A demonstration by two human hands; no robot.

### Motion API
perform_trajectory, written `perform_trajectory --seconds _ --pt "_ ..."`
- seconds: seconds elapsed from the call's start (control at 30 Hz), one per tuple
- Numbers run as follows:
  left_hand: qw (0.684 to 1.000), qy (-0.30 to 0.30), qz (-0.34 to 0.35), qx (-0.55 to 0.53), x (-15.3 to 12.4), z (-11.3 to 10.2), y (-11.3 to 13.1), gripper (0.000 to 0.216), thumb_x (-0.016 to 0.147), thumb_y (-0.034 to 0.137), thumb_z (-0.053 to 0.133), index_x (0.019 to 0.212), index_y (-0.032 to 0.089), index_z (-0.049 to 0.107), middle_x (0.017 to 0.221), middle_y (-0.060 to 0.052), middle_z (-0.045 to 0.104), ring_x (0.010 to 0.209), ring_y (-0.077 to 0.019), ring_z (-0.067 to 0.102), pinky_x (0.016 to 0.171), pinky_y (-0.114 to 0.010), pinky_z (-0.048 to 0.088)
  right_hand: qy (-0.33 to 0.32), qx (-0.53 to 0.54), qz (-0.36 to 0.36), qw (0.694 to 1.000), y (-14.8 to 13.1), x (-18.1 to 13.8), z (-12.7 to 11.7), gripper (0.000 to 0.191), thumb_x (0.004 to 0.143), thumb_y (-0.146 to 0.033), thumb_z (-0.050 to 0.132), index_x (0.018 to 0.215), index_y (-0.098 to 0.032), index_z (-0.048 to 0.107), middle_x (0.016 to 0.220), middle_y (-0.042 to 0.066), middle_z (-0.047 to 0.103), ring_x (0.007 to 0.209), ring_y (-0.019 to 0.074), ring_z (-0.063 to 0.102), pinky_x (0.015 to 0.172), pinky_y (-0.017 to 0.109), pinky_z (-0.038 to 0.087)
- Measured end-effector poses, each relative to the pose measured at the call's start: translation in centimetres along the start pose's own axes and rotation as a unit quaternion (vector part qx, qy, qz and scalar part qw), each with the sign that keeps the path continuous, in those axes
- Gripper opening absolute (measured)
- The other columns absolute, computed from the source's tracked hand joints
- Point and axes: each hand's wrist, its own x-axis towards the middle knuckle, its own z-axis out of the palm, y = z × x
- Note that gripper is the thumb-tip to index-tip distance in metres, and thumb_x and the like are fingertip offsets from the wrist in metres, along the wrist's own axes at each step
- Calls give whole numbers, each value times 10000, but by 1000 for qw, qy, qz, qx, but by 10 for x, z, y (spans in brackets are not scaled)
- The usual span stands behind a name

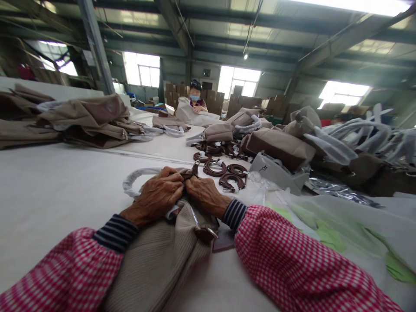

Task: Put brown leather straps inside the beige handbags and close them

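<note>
A taupe ribbed handbag (152,264) lies before me on the white table, its zipper (194,216) running along the top. My left hand (156,195) is closed on the bag's far end, its fingers curled by a dark brown leather tab (192,172). Close against it, my right hand (206,194) is also closed, pinching the bag at the same tab. What lies under the fingertips is hidden. Beside my left hand loops a handle (129,184) in white wrapping. A brown zipper end with a metal ring (208,234) hangs on the near right side.
Several coiled brown straps (214,167) lie beyond my right hand. Bags are piled at right (279,147) and left (94,112). A grey printed pouch (276,173) and clear plastic with green sheets (328,234) lie to the right. Another person (196,102) works across the table.
</note>
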Motion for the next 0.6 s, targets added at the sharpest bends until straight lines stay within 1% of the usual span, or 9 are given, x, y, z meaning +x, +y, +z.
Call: perform_trajectory --seconds 0.07,0.17,0.2,0.27,0.33,0.37,0.43,0.53,0.6 --pt "1000 -8 -16 -4 0 -1 0 298 1051 196 503 835 183 709 1023 -77 737 1125 -255 585 936 -373 510 1 19 -24 1000 5 -13 -1 212 1076 -160 442 1167 -120 629 1120 146 715 891 211 674 690 312 440" --pt "999 -22 -38 -8 0 -1 0 343 1072 242 477 834 197 720 1022 -61 740 1134 -250 578 910 -359 521 -2 73 -69 995 9 -38 -3 120 997 -136 563 1106 -132 612 1038 99 708 847 189 630 707 303 410" --pt "999 -22 -41 -15 -1 0 0 347 1076 257 473 852 201 732 1045 -57 745 1156 -253 576 919 -363 527 2 96 -74 993 9 -45 -3 92 987 -132 577 1073 -138 610 1014 87 703 834 182 617 715 299 404" --pt "998 -19 -39 -38 -4 2 -2 337 1073 261 476 896 206 757 1167 -55 752 1234 -263 566 977 -387 537 20 148 -64 987 7 -56 2 32 1015 -149 570 1014 -150 602 969 67 690 818 167 599 738 288 404" --pt "997 -13 -35 -71 -7 5 -6 327 1068 229 468 961 209 776 1297 -60 734 1279 -254 573 1034 -393 546 49 205 -30 977 4 -60 12 94 1051 -183 555 967 -160 591 928 50 674 813 157 592 757 276 411" --pt "995 -15 -34 -92 -8 6 -8 337 1070 212 454 986 213 780 1317 -62 730 1264 -237 595 1046 -379 553 65 232 -14 971 3 -61 17 122 1061 -195 551 948 -164 584 913 44 666 813 155 592 762 272 416" --pt "991 -35 -24 -130 -10 7 -12 348 1076 199 436 1048 230 781 1268 -59 748 1183 -199 647 1039 -338 566 102 271 2 957 -1 -59 26 135 1062 -193 548 931 -170 570 908 43 657 827 159 596 773 269 432" --pt "987 -71 15 -141 -11 8 -19 309 1073 241 480 1231 286 742 1251 -37 750 1194 -195 643 1077 -338 538 156 288 -15 945 -4 -56 35 101 1051 -166 530 954 -179 558 970 64 666 882 175 602 810 276 462" --pt "989 -67 17 -133 -12 9 -23 308 1070 256 485 1255 297 728 1218 -34 749 1163 -196 646 1032 -315 544 180 279 -27 943 -6 -57 36 84 1043 -155 516 976 -185 556 999 71 668 887 178 600 803 277 473"
